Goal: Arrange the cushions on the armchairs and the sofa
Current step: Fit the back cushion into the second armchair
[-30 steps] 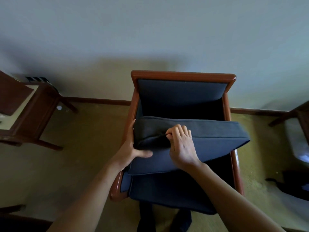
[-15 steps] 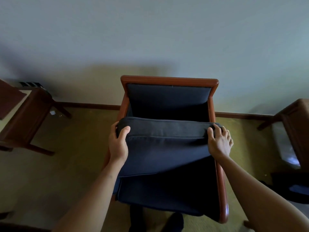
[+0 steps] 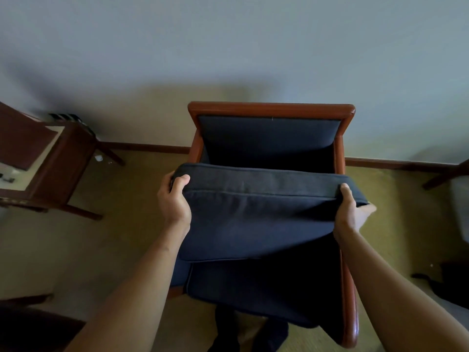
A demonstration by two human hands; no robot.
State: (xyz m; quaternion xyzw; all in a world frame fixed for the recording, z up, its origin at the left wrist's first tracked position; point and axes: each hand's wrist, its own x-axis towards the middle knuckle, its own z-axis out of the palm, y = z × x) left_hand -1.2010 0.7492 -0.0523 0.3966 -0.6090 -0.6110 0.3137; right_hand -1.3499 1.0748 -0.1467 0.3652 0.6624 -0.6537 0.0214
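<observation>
A wooden armchair [image 3: 271, 109] with dark blue upholstery stands against the wall in front of me. I hold a dark blue cushion [image 3: 256, 212] tilted above its seat. My left hand [image 3: 173, 200] grips the cushion's left end, thumb over the top edge. My right hand [image 3: 351, 212] grips the right end, fingers wrapped around its corner. Beneath it a second blue seat cushion [image 3: 253, 288] lies on the chair, overhanging the front edge.
A dark wooden side table [image 3: 58, 161] stands at the left by the wall. Part of another wooden chair [image 3: 446, 174] shows at the right edge. A dark object [image 3: 449, 283] lies on the yellowish carpet at right. My feet [image 3: 248, 334] are below the chair's front.
My right hand went from the cushion's middle to its right end. Both hands now hold the cushion by its ends, squared up with the chair and lifted a little.
</observation>
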